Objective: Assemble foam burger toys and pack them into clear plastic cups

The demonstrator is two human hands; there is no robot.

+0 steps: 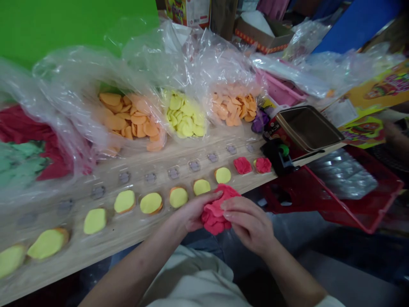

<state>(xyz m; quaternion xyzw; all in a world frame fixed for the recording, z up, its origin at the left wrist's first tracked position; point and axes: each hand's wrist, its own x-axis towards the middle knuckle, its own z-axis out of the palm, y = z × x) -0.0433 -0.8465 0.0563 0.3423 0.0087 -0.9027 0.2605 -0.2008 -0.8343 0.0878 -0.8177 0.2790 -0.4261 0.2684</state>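
Just off the table's front edge, my left hand (195,212) is closed around a bunch of wavy-edged red foam pieces (214,216). The fingers of my right hand (251,224) pinch the right side of the same bunch. Beyond my hands runs a row of clear plastic trays on the table, with yellow foam discs (201,186) lying over orange ones. At the row's right end, two places have red foam pieces (243,165) on top.
Behind the row, clear bags hold orange discs (137,117), yellow discs (185,117), more orange discs (234,106), and red and green pieces (24,160). A black tape dispenser (277,155) and a metal tin (309,128) stand right. A red crate (361,221) sits below the table edge.
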